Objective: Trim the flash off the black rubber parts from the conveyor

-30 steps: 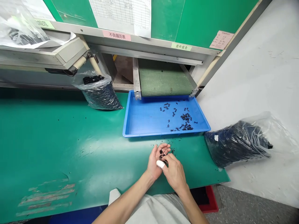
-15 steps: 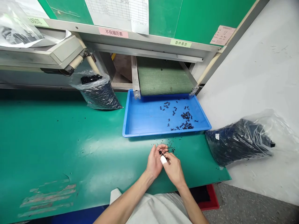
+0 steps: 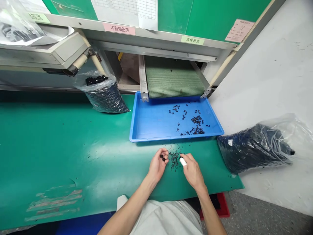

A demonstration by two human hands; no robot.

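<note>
My left hand (image 3: pixel 157 165) is cupped palm up over the green table, its fingers curled around two small black round parts (image 3: pixel 162 158). To its right, my right hand (image 3: pixel 193 170) hangs just above the table with thumb and fingers pinched together. A white wrap (image 3: pixel 183 161) covers its thumb. A bit of black shows at those fingertips, too small to name. Between the hands lies a scatter of thin black scraps (image 3: pixel 174 160). Beyond them, the blue tray (image 3: pixel 153 140) holds many small black branched pieces (image 3: pixel 197 120), mostly on its right side.
A green conveyor belt (image 3: pixel 174 80) ends over the tray's back edge. One open clear bag (image 3: pixel 106 96) of black parts stands at the left. Another filled bag (image 3: pixel 254 150) leans against the white wall at the right. A red bin (image 3: pixel 223 205) sits below the table edge.
My hands have come apart: the left moved slightly left with the black round parts, the right moved right. The scraps between them are now uncovered.
</note>
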